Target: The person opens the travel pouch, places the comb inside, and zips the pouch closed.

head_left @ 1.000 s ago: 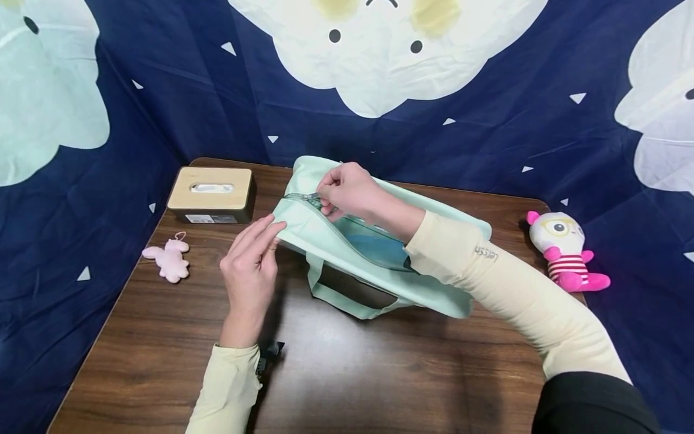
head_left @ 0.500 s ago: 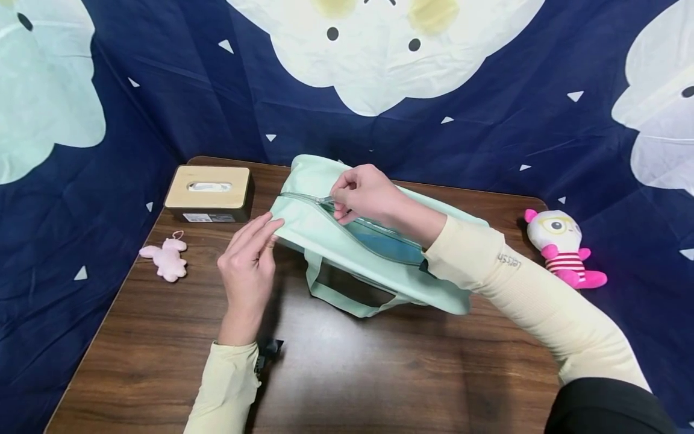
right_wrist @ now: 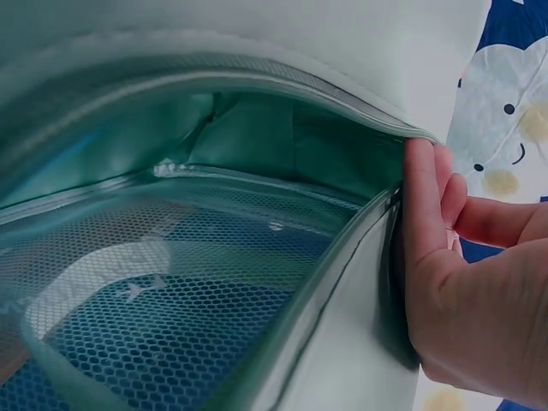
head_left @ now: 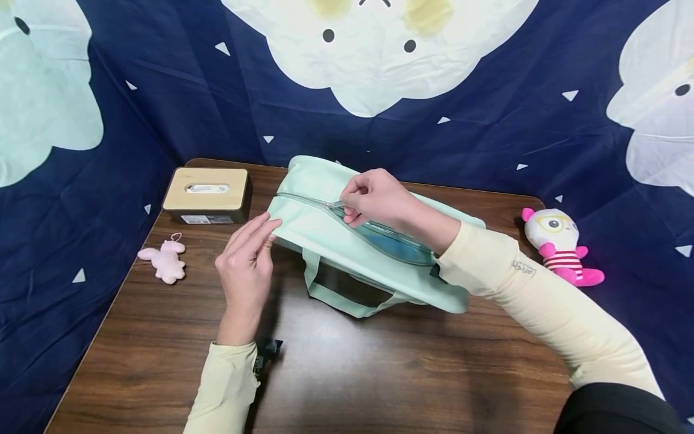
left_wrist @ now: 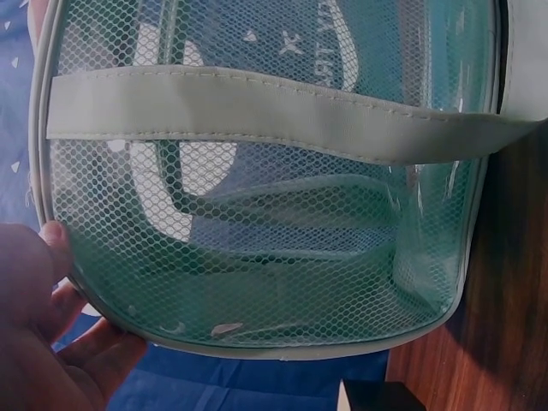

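Note:
A mint-green bag (head_left: 306, 226) with clear mesh sides stands on the wooden table, its top zip partly done up from the left end. My right hand (head_left: 379, 199) pinches the zip's metal pull (head_left: 336, 205) between thumb and fingers. Right of the pull, the top gapes; the right wrist view looks through this opening (right_wrist: 171, 291) onto the mesh inside. At the bag's left end, my left hand (head_left: 246, 259) rests its nearly straight fingertips against the corner. Its fingers (left_wrist: 103, 347) touch the bag's rim in the left wrist view, beside a strap handle (left_wrist: 257, 111).
A tissue box with a wooden lid (head_left: 207, 194) stands at the back left. In front of it lies a small pink plush (head_left: 167, 262). A pink-and-white plush doll (head_left: 558, 244) sits by the right edge. A dark blue cloud-print curtain (head_left: 162, 72) hangs behind the table.
My right hand has drawn the zip pull to the right along the bag's top, and the joined stretch of zip at the left has grown. The left hand stays at the corner.

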### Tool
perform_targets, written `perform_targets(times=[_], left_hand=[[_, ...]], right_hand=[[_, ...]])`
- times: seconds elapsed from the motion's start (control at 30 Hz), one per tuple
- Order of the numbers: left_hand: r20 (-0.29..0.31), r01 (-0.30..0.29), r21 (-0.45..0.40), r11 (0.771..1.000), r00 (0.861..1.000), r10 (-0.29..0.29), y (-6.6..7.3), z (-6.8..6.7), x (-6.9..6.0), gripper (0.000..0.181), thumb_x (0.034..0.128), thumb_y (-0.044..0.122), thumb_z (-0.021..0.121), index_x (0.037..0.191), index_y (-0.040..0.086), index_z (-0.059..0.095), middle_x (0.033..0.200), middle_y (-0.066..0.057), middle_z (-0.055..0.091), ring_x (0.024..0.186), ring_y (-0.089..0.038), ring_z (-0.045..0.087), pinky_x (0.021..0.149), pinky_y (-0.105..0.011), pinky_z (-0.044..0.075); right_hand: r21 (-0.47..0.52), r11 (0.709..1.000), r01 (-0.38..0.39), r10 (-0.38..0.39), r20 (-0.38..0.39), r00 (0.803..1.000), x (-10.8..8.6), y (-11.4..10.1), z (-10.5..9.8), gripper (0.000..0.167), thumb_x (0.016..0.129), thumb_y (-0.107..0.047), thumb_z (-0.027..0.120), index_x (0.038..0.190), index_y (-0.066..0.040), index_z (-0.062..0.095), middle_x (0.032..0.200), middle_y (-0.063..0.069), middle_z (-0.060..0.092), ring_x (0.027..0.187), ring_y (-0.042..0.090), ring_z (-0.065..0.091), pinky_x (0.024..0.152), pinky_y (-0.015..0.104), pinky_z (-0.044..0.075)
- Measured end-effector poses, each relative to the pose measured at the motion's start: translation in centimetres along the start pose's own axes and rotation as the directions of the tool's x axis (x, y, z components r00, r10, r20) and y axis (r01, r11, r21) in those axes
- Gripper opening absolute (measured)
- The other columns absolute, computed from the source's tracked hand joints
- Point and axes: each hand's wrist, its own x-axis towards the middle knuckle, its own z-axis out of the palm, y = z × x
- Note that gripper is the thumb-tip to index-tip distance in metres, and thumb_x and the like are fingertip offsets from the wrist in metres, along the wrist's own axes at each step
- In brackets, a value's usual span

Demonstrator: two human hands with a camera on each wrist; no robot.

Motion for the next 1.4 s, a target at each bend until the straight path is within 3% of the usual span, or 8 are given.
perform_targets(times=[0.3,0.87,1.4], left_hand=[[-0.004,0.007,-0.007,1.0,1.0,-0.007,0.1,0.1,0.0,0.013,0.0912,0.0,0.074,0.101,0.004,0.082,0.112,-0.013,0.078,0.106,-0.037,0.073,0.101,-0.014,0.045],[-0.007,0.021,-0.006,1.0,1.0,-0.021,0.1,0.1,0.0,0.013,0.0916,0.0,0.074,0.101,0.004,0.082,0.113,-0.012,0.078,0.106,-0.036,0.073,0.1,-0.013,0.045],[-0.005,0.022,-0.005,1.0,1.0,-0.022,0.2,0.1,0.1,0.012,0.0919,0.003,0.074,0.101,0.004,0.082,0.113,-0.012,0.078,0.106,-0.036,0.073,0.099,-0.012,0.044]], right_hand=[[-0.024,1.0,0.011,-0.011,0.004,1.0,-1.0,0.6,-0.9,0.016,0.104,-0.003,0.054,0.107,0.007,0.066,0.082,0.012,0.066,0.074,0.02,0.069,0.079,0.037,0.062],[-0.023,1.0,0.016,-0.015,0.013,1.0,-2.2,1.5,-2.1,0.016,0.104,-0.002,0.055,0.108,0.009,0.066,0.082,0.013,0.066,0.074,0.018,0.069,0.08,0.037,0.062],[-0.034,0.999,0.0,0.0,0.005,1.0,-3.7,2.5,-3.7,0.016,0.104,-0.002,0.056,0.109,0.011,0.064,0.08,0.01,0.066,0.073,0.013,0.069,0.077,0.03,0.061]])
